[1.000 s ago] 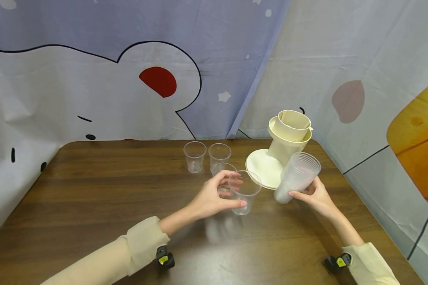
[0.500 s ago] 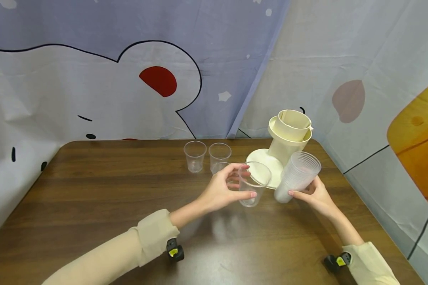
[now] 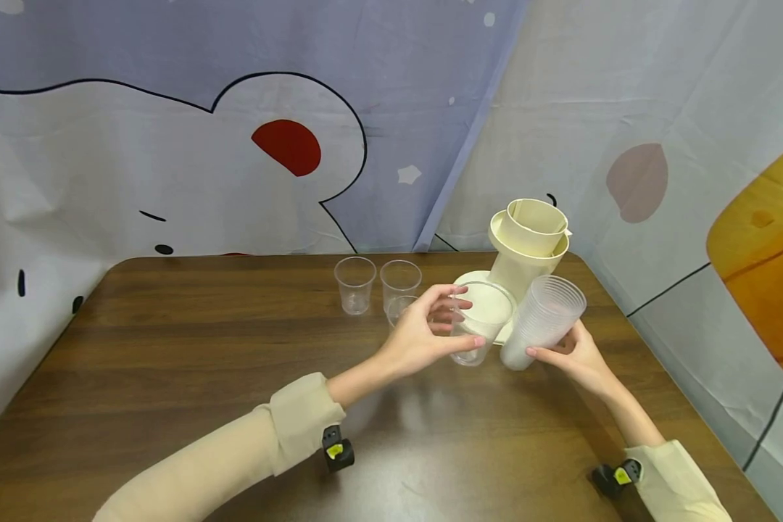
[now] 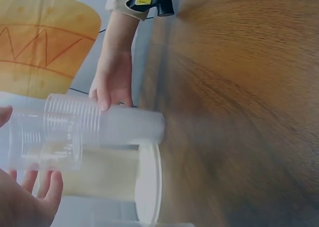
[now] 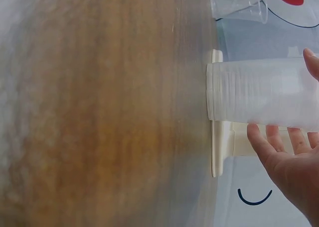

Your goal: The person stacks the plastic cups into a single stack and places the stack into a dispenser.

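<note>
My left hand (image 3: 420, 335) holds a single clear plastic cup (image 3: 473, 348) upright, thumb on the near side and fingers round the far side. Just to its right, my right hand (image 3: 579, 362) grips a tall stack of nested plastic cups (image 3: 543, 322), which leans with its rims up and to the right. In the left wrist view the single cup (image 4: 45, 140) overlaps the rim end of the stack (image 4: 132, 125). Two clear cups (image 3: 355, 288) (image 3: 402, 277) stand near the table's back edge, and a third cup (image 3: 396, 308) is partly hidden behind my left hand.
A cream cylindrical stand (image 3: 518, 270) with a round flat base and open top rises at the back right, right behind the stack. The brown wooden table (image 3: 202, 348) ends at a printed cloth backdrop (image 3: 170, 167) behind and on the right.
My left hand has moved right and a little away with the single cup, bringing it close to the stack. The right hand and its stack have stayed nearly still.
</note>
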Motion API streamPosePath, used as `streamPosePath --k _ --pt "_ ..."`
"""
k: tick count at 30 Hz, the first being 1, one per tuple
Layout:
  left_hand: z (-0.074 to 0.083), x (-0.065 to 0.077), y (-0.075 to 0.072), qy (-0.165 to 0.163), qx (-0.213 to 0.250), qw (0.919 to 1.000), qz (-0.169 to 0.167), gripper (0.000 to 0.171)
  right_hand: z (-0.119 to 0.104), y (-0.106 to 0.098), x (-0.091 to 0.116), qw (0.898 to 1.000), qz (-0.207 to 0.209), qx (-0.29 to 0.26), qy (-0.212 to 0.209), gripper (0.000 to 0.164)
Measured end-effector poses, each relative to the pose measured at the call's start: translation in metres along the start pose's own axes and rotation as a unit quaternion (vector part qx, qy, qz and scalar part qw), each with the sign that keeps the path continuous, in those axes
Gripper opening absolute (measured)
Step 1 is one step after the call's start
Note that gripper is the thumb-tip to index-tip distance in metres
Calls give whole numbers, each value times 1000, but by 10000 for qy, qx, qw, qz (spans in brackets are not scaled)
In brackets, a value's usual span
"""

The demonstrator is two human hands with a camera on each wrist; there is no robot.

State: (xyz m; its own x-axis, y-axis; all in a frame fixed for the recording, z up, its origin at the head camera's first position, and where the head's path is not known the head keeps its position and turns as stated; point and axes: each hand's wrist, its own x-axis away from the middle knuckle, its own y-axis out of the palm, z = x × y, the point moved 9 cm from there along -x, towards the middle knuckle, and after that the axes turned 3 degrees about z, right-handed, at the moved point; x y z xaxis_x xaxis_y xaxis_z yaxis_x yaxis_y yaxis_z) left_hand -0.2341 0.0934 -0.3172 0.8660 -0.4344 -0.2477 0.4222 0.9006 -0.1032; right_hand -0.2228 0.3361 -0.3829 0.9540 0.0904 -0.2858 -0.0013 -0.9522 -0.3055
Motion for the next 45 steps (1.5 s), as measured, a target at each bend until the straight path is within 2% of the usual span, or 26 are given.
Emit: streamPosePath --k 8,16,24,29,39,45 --pt "6 -12 6 110 109 9998 131 62 1 0 0 10000 7 -91 18 68" --pt "15 -26 9 274 24 9994 228 61 4 0 1 9998 11 96 151 68" --pt "19 -36 12 271 100 9994 200 61 4 1 2 9998 19 70 163 69" --pt "27 -41 11 320 173 9991 228 62 4 1 3 9997 42 110 203 68" --pt "39 -50 17 401 68 9989 212 64 4 1 3 9998 49 74 173 68" --pt "43 -55 20 439 0 9985 341 65 1 3 2 9999 31 -6 115 70"
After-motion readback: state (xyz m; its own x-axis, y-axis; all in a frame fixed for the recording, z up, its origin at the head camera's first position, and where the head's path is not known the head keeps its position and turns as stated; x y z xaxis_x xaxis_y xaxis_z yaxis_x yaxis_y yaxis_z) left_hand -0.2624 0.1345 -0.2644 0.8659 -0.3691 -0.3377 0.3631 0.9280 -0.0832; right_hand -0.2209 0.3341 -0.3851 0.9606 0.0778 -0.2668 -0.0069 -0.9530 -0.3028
